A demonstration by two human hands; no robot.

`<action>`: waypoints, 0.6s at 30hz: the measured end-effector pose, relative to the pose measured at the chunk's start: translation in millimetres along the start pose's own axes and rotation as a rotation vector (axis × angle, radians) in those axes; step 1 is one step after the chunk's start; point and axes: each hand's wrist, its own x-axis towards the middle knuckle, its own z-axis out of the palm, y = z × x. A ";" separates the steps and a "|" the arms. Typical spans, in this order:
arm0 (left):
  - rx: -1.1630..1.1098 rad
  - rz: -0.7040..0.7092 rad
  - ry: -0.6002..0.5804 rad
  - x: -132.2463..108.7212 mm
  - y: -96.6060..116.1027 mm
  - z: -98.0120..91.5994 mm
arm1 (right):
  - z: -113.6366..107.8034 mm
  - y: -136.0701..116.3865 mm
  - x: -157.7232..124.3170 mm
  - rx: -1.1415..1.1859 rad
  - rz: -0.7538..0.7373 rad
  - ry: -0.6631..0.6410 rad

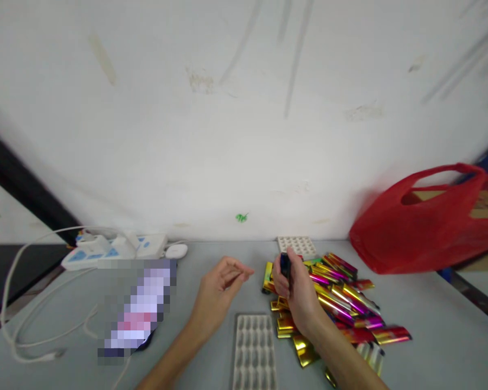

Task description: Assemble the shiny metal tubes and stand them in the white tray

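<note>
My right hand [296,290] is closed around a small dark blue object [285,265], held upright above a heap of several shiny gold, red and magenta foil-wrapped bars [341,303]. My left hand [222,290] hovers a little to the left of it, fingers loosely curled with nothing in them, fingertips pointing toward the right hand. A white moulded tray with rows of small pockets [254,352] lies on the grey table between my forearms. A second white pocketed tray [296,245] lies behind the heap near the wall.
A red plastic bag [427,227] around a cardboard box stands at the right. At the back left sit a white power strip [114,249] with plugs, white cables [32,325] and a small white oval device [176,251]. A blurred-out flat item [140,309] lies at the left.
</note>
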 end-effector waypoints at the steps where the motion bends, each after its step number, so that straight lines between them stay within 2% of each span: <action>1: -0.011 -0.002 0.009 0.2 -0.3 0.4 | 0.5 0.5 -0.4 -0.005 0.003 0.000; 4: 0.024 -0.006 0.052 -0.5 0.1 0.9 | 2.4 1.0 -1.6 -0.001 0.016 0.000; 9: 0.320 0.087 0.134 -2.6 5.3 -1.1 | 5.6 -2.4 -4.0 0.072 0.090 -0.083; 14: 0.407 0.047 0.058 -3.1 12.1 -1.9 | 8.4 -8.1 -8.8 0.142 0.213 -0.152; 18: 0.405 -0.034 0.032 -2.7 14.2 -2.1 | 10.6 -10.5 -11.4 0.124 0.206 -0.182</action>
